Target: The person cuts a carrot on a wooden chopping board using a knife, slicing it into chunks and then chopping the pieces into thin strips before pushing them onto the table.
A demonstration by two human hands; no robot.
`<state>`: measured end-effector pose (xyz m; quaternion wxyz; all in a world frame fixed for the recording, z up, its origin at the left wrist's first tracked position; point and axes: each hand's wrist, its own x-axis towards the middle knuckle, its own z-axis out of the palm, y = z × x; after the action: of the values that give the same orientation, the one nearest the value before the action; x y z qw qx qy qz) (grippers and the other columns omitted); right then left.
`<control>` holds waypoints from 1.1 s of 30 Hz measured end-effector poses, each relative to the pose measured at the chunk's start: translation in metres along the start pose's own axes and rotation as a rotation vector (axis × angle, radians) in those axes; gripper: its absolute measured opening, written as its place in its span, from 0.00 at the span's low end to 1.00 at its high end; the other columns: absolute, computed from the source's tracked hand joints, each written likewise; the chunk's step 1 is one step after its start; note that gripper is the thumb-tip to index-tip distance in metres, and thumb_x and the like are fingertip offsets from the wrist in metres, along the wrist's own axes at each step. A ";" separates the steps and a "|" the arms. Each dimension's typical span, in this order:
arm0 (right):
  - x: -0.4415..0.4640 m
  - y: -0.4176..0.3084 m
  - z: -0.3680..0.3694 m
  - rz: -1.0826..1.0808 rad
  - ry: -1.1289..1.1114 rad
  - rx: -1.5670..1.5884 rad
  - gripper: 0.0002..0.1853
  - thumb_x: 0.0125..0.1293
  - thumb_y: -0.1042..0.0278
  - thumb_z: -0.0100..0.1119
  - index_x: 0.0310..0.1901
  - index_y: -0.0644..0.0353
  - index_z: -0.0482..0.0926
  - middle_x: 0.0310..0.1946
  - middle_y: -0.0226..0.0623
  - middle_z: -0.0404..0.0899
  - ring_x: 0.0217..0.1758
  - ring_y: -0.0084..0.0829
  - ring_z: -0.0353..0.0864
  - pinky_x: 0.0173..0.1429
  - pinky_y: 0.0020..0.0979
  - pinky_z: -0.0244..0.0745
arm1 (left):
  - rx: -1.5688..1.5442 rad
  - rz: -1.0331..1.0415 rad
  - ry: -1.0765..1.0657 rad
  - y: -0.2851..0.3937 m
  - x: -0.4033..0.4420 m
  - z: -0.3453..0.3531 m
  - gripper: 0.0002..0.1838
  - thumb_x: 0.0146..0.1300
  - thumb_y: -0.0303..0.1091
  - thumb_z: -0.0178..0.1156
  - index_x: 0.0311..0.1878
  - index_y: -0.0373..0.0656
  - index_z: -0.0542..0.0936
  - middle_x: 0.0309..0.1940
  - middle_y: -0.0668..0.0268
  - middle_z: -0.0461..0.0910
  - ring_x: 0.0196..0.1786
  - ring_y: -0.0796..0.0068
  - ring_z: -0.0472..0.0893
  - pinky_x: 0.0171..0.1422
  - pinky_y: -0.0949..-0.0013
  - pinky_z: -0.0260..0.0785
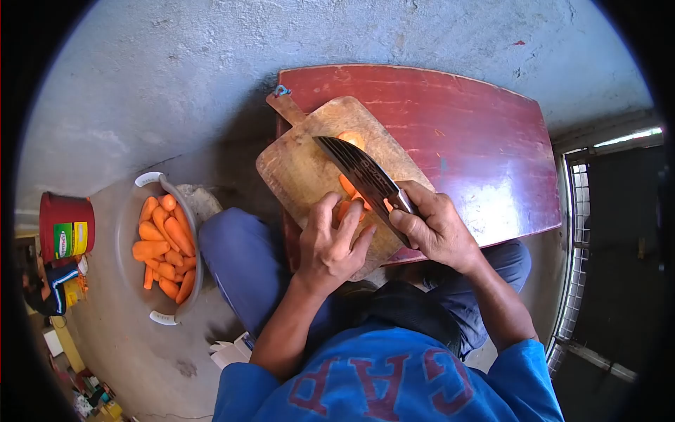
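Observation:
My right hand [439,228] grips the handle of a large dark-bladed knife [362,172], its blade slanting up and left over the wooden cutting board [288,169]. Under the blade lie cut carrot pieces [346,186]. My left hand [330,246] has its fingers bent around carrot [343,209] beside the blade; the fingertips partly cover it. Farther up the board, a pale orange piece [354,138] shows partly behind the blade. I cannot tell whether the edge touches the carrot.
The board rests on a red table [464,148] against a blue wall [211,49]. On the floor at left stands a grey tub [126,271] of peeled carrots [169,239]. Beyond it are a red bucket [48,225] and another person [50,285]. A dark door [619,253] is at right.

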<state>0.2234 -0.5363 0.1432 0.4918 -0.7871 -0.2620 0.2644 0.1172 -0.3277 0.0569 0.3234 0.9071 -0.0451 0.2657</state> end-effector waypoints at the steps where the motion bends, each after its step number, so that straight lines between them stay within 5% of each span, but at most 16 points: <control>1: -0.001 0.003 0.002 0.035 -0.018 0.046 0.19 0.87 0.66 0.68 0.69 0.68 0.82 0.35 0.49 0.82 0.38 0.34 0.81 0.47 0.43 0.81 | 0.008 0.022 -0.013 -0.001 0.001 0.000 0.28 0.66 0.34 0.85 0.66 0.37 0.88 0.65 0.46 0.79 0.59 0.44 0.90 0.61 0.49 0.87; 7: -0.007 -0.009 0.004 -0.010 0.089 0.020 0.25 0.91 0.60 0.67 0.79 0.67 0.79 0.47 0.53 0.89 0.54 0.36 0.92 0.61 0.42 0.87 | 0.063 0.001 0.023 0.000 0.002 -0.004 0.28 0.66 0.34 0.84 0.68 0.42 0.87 0.62 0.52 0.84 0.62 0.49 0.89 0.65 0.47 0.80; 8: -0.012 -0.010 0.003 -0.061 0.090 -0.086 0.27 0.90 0.64 0.67 0.81 0.67 0.77 0.56 0.57 0.91 0.64 0.49 0.95 0.66 0.47 0.88 | 0.037 -0.017 0.058 0.001 0.002 -0.006 0.28 0.64 0.31 0.84 0.67 0.44 0.87 0.58 0.57 0.86 0.60 0.52 0.89 0.66 0.47 0.77; 11: -0.032 -0.027 0.005 -0.034 0.014 -0.251 0.30 0.88 0.69 0.67 0.85 0.65 0.73 0.62 0.59 0.90 0.66 0.62 0.93 0.66 0.53 0.88 | 0.024 0.070 0.029 -0.006 0.000 -0.009 0.25 0.66 0.25 0.80 0.65 0.35 0.86 0.53 0.52 0.83 0.53 0.46 0.86 0.58 0.46 0.82; 12: -0.034 -0.022 0.010 -0.181 0.024 -0.301 0.33 0.86 0.72 0.67 0.87 0.63 0.69 0.61 0.61 0.88 0.60 0.68 0.92 0.60 0.57 0.89 | 0.009 0.080 0.058 -0.005 0.001 -0.008 0.22 0.67 0.23 0.79 0.64 0.36 0.87 0.50 0.54 0.84 0.47 0.47 0.85 0.55 0.46 0.81; 19: -0.061 -0.027 0.010 -0.165 -0.047 -0.409 0.33 0.84 0.71 0.70 0.85 0.66 0.70 0.50 0.59 0.88 0.43 0.64 0.94 0.43 0.55 0.89 | 0.013 0.135 0.055 -0.009 0.000 -0.008 0.21 0.66 0.17 0.75 0.63 0.34 0.89 0.49 0.53 0.84 0.45 0.47 0.87 0.51 0.48 0.81; 33: -0.070 -0.045 -0.009 -0.087 -0.090 -0.367 0.34 0.83 0.74 0.70 0.84 0.67 0.70 0.52 0.62 0.90 0.47 0.65 0.94 0.47 0.56 0.90 | -0.032 0.144 0.043 -0.011 -0.001 -0.007 0.22 0.64 0.13 0.72 0.63 0.30 0.90 0.50 0.50 0.86 0.46 0.46 0.89 0.50 0.50 0.84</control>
<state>0.1713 -0.5720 0.1992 0.3389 -0.8389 -0.3614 0.2254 0.1160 -0.3148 0.0543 0.3187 0.8902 -0.1076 0.3071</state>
